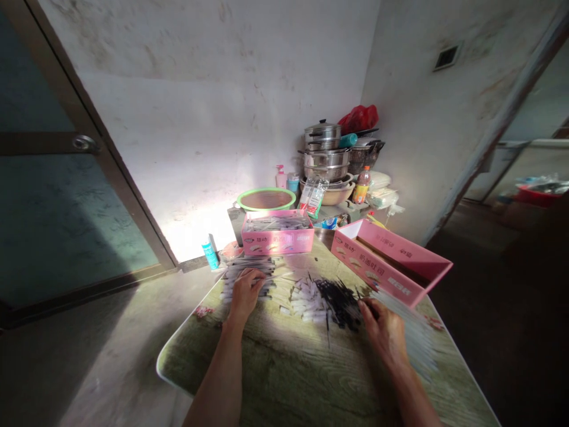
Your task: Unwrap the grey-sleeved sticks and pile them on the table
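Note:
My left hand (246, 290) is closed at the near side of a spread of thin grey sticks with dark ends (231, 273). A slim pale stick (280, 276) reaches to the right from its fingertips. On the right, my right hand (383, 326) is pinched at the edge of a heap of thin black sticks (338, 301), and a short dark tip shows at its fingers. Short white pieces (306, 301) lie against the heap's left side. Clear, thin tubes (413, 335) are laid out beside and partly behind my right hand.
A pink box (278, 243) filled with grey sticks stands at the table's (284, 367) back. Another pink box (377, 270) sits at the right. Behind are a green-rimmed round tray (267, 191), stacked pots (324, 157) and a bottle (361, 185). A blue can (210, 253) stands at the left.

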Available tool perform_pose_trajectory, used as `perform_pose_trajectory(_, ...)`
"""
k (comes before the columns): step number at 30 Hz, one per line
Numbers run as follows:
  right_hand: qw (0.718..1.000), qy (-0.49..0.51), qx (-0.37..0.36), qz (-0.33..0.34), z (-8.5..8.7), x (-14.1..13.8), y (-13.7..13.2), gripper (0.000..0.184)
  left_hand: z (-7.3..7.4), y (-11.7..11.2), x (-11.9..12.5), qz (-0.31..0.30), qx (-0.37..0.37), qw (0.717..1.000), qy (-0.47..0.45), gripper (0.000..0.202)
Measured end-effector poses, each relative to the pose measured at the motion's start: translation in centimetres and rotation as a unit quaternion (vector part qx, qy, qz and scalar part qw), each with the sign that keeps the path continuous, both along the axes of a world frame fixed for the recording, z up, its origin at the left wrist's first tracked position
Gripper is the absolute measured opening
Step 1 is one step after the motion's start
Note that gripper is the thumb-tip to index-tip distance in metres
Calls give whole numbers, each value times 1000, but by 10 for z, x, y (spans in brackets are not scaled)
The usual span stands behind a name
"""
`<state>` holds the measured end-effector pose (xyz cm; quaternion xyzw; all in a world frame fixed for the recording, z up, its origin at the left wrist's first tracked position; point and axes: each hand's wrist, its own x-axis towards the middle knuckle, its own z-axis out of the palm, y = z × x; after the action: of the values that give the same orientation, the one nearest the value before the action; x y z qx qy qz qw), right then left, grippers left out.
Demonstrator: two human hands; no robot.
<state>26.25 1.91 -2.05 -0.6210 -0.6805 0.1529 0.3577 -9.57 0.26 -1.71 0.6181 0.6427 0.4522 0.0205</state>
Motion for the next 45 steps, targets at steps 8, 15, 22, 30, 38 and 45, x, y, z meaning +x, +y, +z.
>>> perform_pose_trajectory(8, 912, 286, -238, 176, -4, -25, -7, 59, 2, -3, 71, -237, -69, 969, -31, 13)
perform_pose_trajectory(15, 897, 300, -253, 203, -3, -25, -9, 55, 4, -7, 73, -252, -113, 958, -77, 14)
perform_pose_trajectory(22, 894, 299, -258, 211, -3, -25, -10, 54, 2, -6, 75, -250, -123, 957, -84, 15)
perform_pose_trajectory(30, 886, 314, -265, 216, -7, -23, -10, 49, -5, -3, 71, -261, -123, 955, -69, 19)
perform_pose_trajectory(38, 874, 330, -287, 212, -3, -23, -10, 48, -5, -2, 71, -272, -114, 953, -72, 19)
perform_pose_trajectory(45, 873, 319, -288, 231, -9, -21, -8, 46, -4, -2, 70, -273, -121, 952, -72, 20)
